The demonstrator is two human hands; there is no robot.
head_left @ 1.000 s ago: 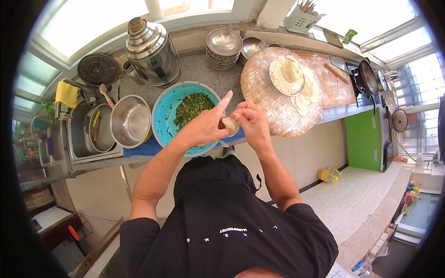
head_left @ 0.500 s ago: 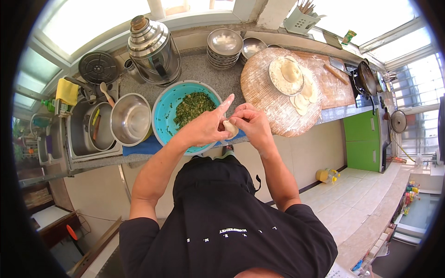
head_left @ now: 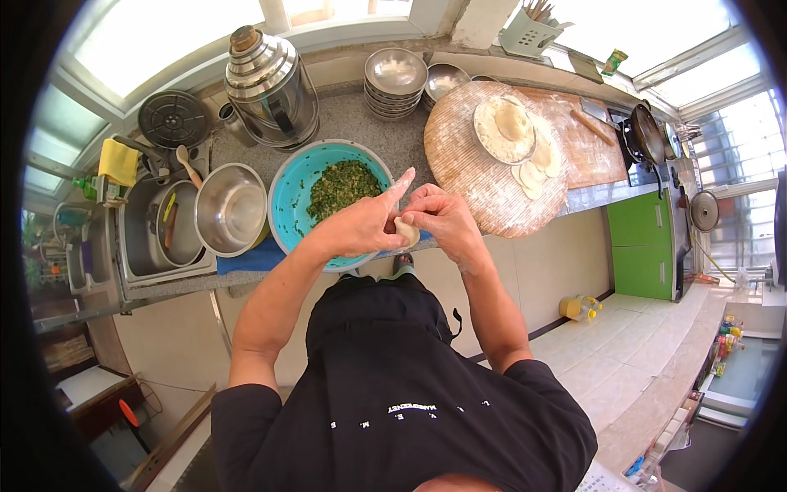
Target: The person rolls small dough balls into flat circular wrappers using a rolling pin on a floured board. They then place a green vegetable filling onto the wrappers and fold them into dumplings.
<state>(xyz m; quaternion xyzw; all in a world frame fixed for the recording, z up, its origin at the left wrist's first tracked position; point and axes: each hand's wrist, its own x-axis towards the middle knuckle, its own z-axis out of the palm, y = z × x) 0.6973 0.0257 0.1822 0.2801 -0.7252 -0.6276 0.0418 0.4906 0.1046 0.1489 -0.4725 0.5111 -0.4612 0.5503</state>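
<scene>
Between my two hands is a pale dumpling (head_left: 407, 233), held over the counter's front edge. My left hand (head_left: 365, 221) is closed on it from the left, its index finger pointing up and dusted with flour. My right hand (head_left: 443, 217) pinches the dumpling's edge with thumb and fingers. Just beyond my left hand stands a turquoise bowl (head_left: 284, 195) with green chopped filling (head_left: 340, 189) inside. To the right, a floury round woven board (head_left: 459, 168) carries a plate of flour (head_left: 492, 143) and several flat dough wrappers (head_left: 534, 174).
A steel bowl (head_left: 232, 209) and the sink (head_left: 143, 217) are at the left. Behind are a large steel thermos (head_left: 270, 86) and stacked metal bowls (head_left: 395, 78). A wooden board with a rolling pin (head_left: 593, 129) lies right; an oil bottle (head_left: 579, 308) is on the floor.
Both hands stay in almost the same place. My right fingers have shifted slightly along the dumpling's edge, and more of the dumpling shows below them.
</scene>
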